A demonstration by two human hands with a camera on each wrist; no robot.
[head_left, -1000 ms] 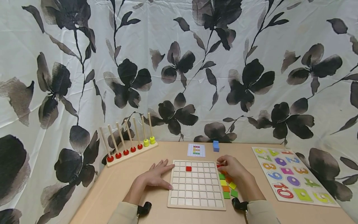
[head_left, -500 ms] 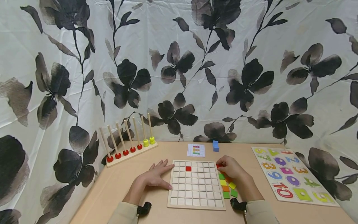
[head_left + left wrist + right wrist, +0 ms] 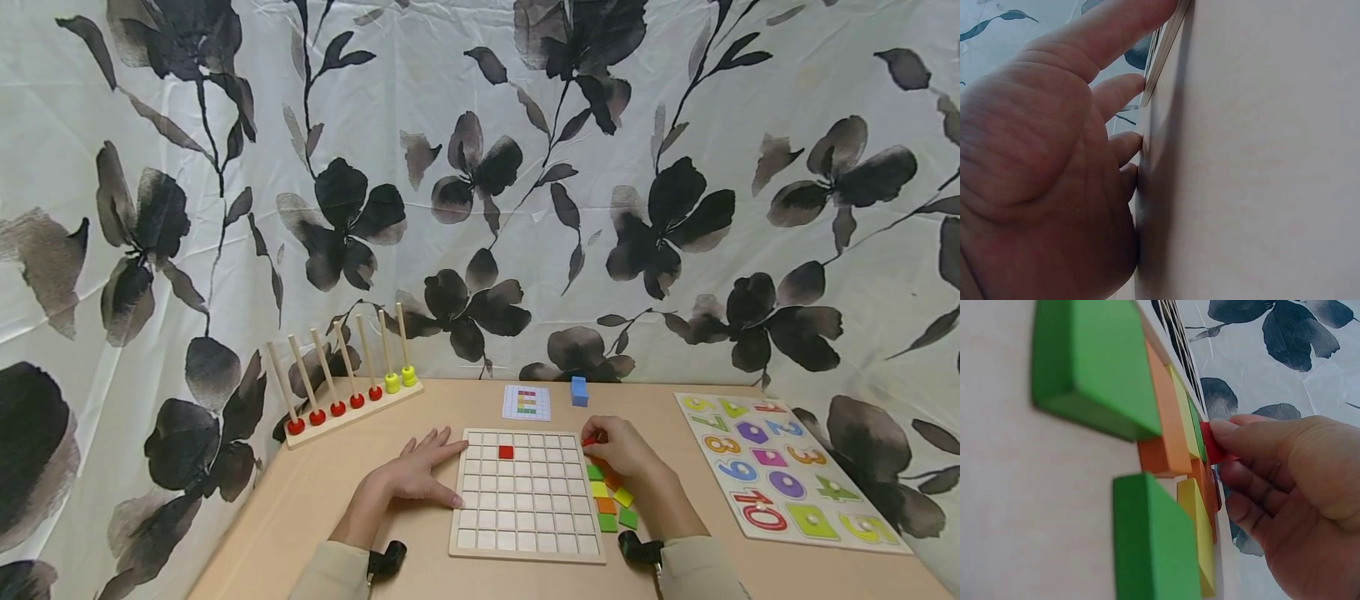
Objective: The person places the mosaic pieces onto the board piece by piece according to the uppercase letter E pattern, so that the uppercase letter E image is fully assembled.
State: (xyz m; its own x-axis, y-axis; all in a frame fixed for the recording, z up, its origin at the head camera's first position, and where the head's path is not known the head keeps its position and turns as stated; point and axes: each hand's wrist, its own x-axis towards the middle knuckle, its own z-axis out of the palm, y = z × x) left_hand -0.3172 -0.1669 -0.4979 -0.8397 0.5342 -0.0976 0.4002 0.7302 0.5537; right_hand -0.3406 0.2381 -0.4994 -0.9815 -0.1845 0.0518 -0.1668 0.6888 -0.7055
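Note:
A square wooden grid board point(image 3: 525, 504) lies on the table with one red tile point(image 3: 506, 452) in its upper part. My left hand point(image 3: 417, 467) rests at the board's left side, fingers spread, with thumb and index fingertips at its edge. In the left wrist view the thumb reaches the board's rim point(image 3: 1166, 53). By the upper right corner, my right hand point(image 3: 622, 450) pinches another red tile point(image 3: 1213, 442) between thumb and fingers. Green point(image 3: 628, 518), yellow point(image 3: 622, 497) and orange point(image 3: 605, 506) tiles lie beside the board's right edge, below that hand.
Behind the board lie a small pattern card point(image 3: 527, 402) and a blue block point(image 3: 579, 392). A bead-and-peg counting frame point(image 3: 352, 415) stands at the back left. On the right is a number and shape puzzle board point(image 3: 787, 475). A floral cloth point(image 3: 480, 233) hangs behind the table.
My right hand has shifted slightly among the tiles, and the red tile now shows between its thumb and fingers. The left hand and the board have stayed in place.

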